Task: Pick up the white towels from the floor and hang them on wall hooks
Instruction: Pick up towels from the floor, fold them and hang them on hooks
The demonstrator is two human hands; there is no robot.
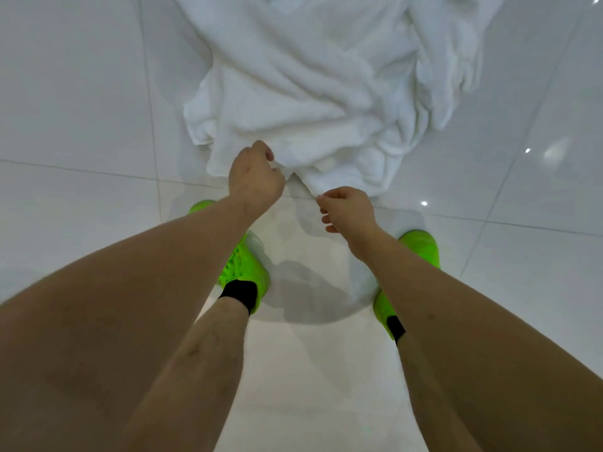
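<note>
A crumpled heap of white towel (313,93) lies on the glossy white tiled floor, spreading from the top of the view down to its near edge just in front of my hands. My left hand (253,176) is closed on the towel's near edge, its fingers curled into the cloth. To its right, my right hand (347,208) pinches the lowest corner of the towel between thumb and forefinger, the other fingers loosely curled. How many towels make up the heap cannot be told. No wall hooks are in view.
My two feet in bright green shoes (246,269) (419,246) with black socks stand on the white floor tiles (81,109) just behind the towel. Dark grout lines cross the floor, and ceiling lights reflect at the right.
</note>
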